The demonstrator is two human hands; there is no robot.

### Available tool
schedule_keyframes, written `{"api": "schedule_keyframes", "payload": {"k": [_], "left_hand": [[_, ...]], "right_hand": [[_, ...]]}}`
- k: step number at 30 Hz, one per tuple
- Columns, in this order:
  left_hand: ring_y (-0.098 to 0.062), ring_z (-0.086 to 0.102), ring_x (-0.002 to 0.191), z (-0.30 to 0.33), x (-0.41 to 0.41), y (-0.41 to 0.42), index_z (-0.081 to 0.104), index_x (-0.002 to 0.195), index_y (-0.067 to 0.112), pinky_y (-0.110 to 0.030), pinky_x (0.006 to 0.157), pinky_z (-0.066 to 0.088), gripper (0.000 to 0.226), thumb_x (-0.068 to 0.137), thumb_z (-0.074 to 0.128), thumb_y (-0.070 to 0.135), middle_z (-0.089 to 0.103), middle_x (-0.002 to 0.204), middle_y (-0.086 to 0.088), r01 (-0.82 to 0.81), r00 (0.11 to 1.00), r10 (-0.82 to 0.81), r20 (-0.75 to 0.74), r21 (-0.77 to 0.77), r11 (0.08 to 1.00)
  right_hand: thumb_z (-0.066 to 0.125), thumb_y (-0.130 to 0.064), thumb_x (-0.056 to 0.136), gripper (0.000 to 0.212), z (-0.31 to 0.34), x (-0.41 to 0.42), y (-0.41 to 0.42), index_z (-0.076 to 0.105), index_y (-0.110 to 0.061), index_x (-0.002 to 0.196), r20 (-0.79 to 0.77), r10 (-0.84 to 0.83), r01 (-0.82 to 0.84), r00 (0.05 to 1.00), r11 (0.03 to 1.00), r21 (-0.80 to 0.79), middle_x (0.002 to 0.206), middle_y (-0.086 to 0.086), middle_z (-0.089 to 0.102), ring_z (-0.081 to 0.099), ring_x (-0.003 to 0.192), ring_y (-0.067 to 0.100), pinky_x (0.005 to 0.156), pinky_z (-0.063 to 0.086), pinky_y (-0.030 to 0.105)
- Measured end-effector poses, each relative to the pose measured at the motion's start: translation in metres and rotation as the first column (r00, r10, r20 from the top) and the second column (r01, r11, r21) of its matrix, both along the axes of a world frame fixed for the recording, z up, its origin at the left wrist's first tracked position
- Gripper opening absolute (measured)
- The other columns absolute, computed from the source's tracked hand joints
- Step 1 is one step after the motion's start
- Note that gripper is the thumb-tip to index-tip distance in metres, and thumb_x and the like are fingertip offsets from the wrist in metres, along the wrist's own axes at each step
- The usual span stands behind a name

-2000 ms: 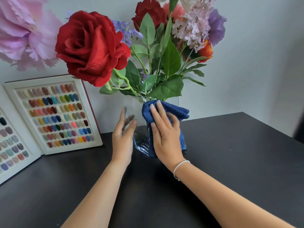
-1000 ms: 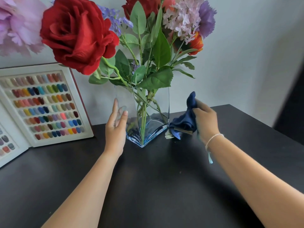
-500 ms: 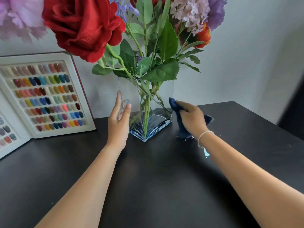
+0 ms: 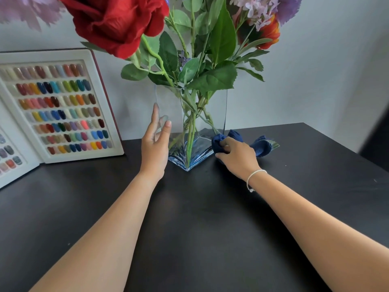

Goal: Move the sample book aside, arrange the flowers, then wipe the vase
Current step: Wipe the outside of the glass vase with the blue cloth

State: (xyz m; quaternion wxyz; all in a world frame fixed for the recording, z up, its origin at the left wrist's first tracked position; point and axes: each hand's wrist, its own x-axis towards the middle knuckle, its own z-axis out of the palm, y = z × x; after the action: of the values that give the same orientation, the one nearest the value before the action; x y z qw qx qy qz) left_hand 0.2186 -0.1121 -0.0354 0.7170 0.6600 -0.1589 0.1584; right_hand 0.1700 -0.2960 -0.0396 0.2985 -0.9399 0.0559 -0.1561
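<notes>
Vase (image 4: 168, 106), clear glass with a blue-tinted base, stands on the dark bench (image 4: 200, 218) near the back wall, one corner turned toward the camera. At far left the sample book (image 4: 63, 106) lies open and propped against the wall, rows of coloured nail tips facing out, well apart from the vase. The left hand (image 4: 154, 148) is open, fingers straight and pointing up, pressed flat against the vase's left face; one fingertip shows through the glass. Flowers (image 4: 117, 20) rise from the vase: a big red rose at left, green leaves, lilac and purple blooms at right. The right hand (image 4: 236, 155) is curled round a blue cloth (image 4: 262, 147), bunching it on the bench against the vase's lower right edge.
</notes>
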Motion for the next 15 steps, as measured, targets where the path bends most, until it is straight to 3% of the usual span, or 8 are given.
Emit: {"api": "schedule_keyframes", "payload": {"k": [5, 11, 15], "left_hand": [[0.024, 0.043, 0.1, -0.003, 0.004, 0.001, 0.035, 0.128, 0.053, -0.041, 0.11, 0.033, 0.047, 0.089, 0.054, 0.035, 0.042, 0.104, 0.049, 0.002, 1.0, -0.002, -0.002, -0.006, 1.0], [0.027, 0.041, 0.099, -0.002, 0.003, 0.0, 0.034, 0.132, 0.049, -0.038, 0.11, 0.032, 0.049, 0.089, 0.053, 0.035, 0.036, 0.116, 0.044, 0.005, 1.0, -0.005, 0.008, -0.007, 1.0], [0.026, 0.042, 0.101, -0.002, 0.002, 0.0, 0.033, 0.134, 0.046, -0.036, 0.109, 0.032, 0.05, 0.089, 0.053, 0.034, 0.04, 0.108, 0.049, 0.008, 1.0, -0.008, 0.009, -0.007, 1.0]], "right_hand": [[0.055, -0.026, 0.087, 0.042, -0.007, -0.002, 0.003, 0.05, -0.019, 0.128, -0.015, 0.014, -0.015, 1.0, 1.0, -0.017, 0.13, 0.009, 0.058, 0.044, 0.125, 0.031, 0.108, 0.027, 0.037], [0.055, -0.024, 0.087, 0.044, -0.009, -0.009, 0.007, 0.047, -0.021, 0.13, 0.053, 0.05, -0.048, 0.997, 0.998, -0.037, 0.127, 0.008, 0.06, 0.044, 0.124, 0.026, 0.105, 0.019, 0.031], [0.055, -0.025, 0.087, 0.045, -0.011, -0.013, 0.009, 0.046, -0.023, 0.131, 0.055, 0.119, -0.113, 0.991, 0.99, -0.089, 0.125, 0.004, 0.061, 0.047, 0.12, 0.024, 0.104, 0.021, 0.031]]}}
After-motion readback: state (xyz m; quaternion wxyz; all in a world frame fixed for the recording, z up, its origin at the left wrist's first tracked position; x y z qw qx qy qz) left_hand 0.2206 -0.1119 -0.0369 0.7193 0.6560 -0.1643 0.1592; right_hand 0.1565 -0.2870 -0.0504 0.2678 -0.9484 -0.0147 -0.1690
